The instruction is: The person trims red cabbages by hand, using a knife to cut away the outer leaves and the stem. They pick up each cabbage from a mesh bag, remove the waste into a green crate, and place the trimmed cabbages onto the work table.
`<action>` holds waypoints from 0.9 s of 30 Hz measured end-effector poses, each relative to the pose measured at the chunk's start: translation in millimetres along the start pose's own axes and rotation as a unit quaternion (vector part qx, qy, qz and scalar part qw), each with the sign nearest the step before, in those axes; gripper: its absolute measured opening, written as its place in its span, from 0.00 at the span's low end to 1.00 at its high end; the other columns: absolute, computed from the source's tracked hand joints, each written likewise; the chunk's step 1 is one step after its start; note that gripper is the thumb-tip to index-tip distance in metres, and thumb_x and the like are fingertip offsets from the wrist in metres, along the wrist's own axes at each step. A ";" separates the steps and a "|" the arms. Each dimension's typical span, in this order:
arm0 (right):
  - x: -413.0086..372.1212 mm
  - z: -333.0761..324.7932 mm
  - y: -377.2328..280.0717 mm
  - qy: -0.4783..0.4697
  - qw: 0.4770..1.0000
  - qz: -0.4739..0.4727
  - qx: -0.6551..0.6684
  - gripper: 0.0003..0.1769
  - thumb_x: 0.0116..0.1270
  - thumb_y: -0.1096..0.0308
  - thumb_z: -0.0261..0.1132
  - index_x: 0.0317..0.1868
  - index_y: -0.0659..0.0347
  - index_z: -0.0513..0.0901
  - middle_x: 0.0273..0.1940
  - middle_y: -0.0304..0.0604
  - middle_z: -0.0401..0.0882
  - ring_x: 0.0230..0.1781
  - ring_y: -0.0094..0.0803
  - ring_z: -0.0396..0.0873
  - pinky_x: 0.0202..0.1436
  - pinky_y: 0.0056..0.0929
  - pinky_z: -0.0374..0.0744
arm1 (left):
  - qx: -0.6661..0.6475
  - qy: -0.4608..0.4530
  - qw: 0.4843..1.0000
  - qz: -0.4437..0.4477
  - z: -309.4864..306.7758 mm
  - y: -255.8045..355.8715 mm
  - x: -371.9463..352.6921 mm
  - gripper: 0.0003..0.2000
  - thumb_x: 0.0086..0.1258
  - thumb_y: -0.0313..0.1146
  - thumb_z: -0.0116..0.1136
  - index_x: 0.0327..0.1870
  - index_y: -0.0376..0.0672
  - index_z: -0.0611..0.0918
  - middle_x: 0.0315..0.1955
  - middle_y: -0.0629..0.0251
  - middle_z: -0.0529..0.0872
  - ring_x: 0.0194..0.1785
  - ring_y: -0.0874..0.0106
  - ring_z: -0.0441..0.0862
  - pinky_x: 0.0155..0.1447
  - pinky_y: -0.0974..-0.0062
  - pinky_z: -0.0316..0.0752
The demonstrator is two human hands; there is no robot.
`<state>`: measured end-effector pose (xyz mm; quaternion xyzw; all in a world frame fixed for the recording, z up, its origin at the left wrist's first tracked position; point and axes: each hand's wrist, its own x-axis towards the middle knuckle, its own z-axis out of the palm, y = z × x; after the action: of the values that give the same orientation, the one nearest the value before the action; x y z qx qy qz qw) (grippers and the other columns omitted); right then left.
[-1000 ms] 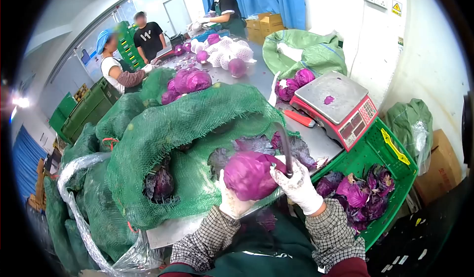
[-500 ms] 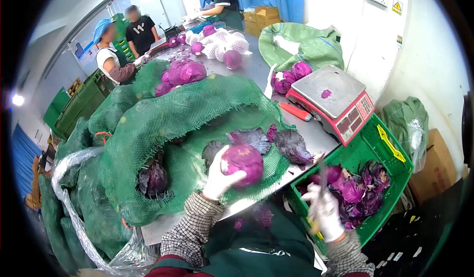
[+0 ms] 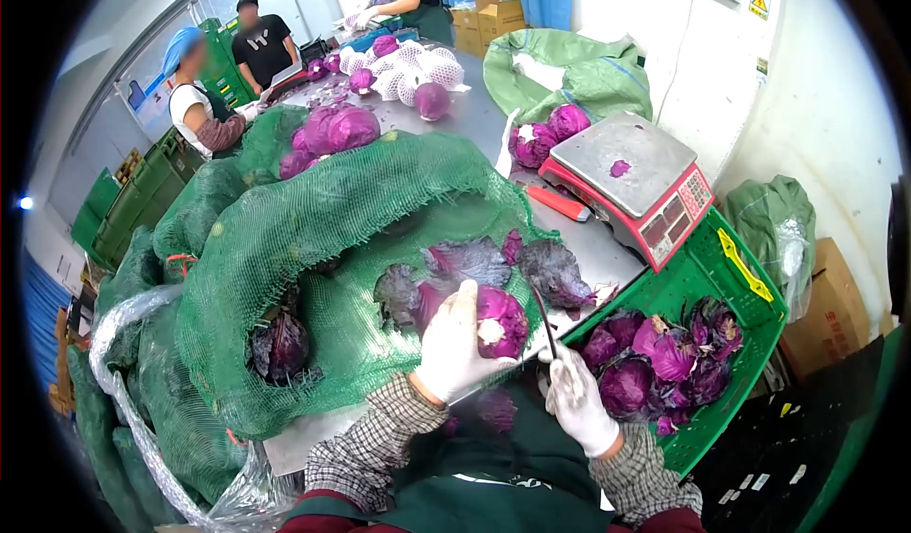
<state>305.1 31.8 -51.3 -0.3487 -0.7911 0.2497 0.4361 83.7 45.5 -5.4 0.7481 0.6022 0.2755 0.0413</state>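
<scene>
My left hand [image 3: 459, 345], in a white glove, holds a red cabbage [image 3: 501, 322] over the green mesh bag [image 3: 351, 343]; the cabbage's pale stem end shows. My right hand [image 3: 577, 400], also gloved, is closed round a knife [image 3: 545, 319] whose blade points up, just right of the cabbage. Dark outer leaves [image 3: 467, 261] lie on the mesh behind the cabbage. Another dark cabbage [image 3: 281, 345] sits in the bag's opening at the left. Below and right of the table edge, a green crate [image 3: 752, 362] holds cabbage heads and loose leaves.
A scale [image 3: 626, 168] stands at the right, with an orange-handled tool [image 3: 558, 203] beside it. Cabbages [image 3: 353, 129] lie beyond the mesh bag. Full mesh sacks [image 3: 176, 372] are at the left. Three people are farther back around the table.
My left hand has turned the cabbage so its stem end faces right. My right hand, with the knife, has moved left from over the crate to beside the cabbage.
</scene>
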 end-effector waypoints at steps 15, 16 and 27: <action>45.5 20.7 8.9 -0.066 0.996 0.023 -0.048 0.27 0.74 0.75 0.52 0.70 0.75 0.61 0.68 0.63 0.66 0.68 0.50 0.69 0.71 0.35 0.67 | -0.034 0.032 0.997 -0.058 26.1 7.8 9.2 0.51 0.47 0.54 0.75 0.69 0.33 0.64 0.66 0.36 0.63 0.67 0.43 0.65 0.69 0.52 0.64; 45.6 20.5 9.1 -0.066 0.996 0.020 -0.051 0.27 0.74 0.75 0.52 0.70 0.75 0.61 0.68 0.63 0.65 0.68 0.50 0.69 0.71 0.35 0.67 | -0.034 0.035 0.997 -0.055 26.9 7.1 9.4 0.51 0.47 0.54 0.75 0.69 0.32 0.64 0.66 0.37 0.64 0.67 0.43 0.65 0.70 0.52 0.64; 45.8 22.5 18.6 -0.042 0.996 0.060 0.043 0.27 0.73 0.74 0.53 0.70 0.76 0.62 0.67 0.64 0.68 0.67 0.49 0.70 0.69 0.33 0.68 | -0.049 0.019 0.997 -0.048 23.7 6.0 13.1 0.56 0.45 0.53 0.76 0.70 0.26 0.59 0.66 0.38 0.64 0.71 0.46 0.62 0.73 0.57 0.60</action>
<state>274.6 76.7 -51.8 -0.3656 -0.7751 0.3236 0.4010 101.5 62.4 -18.3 0.7102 0.6238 0.3164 0.0794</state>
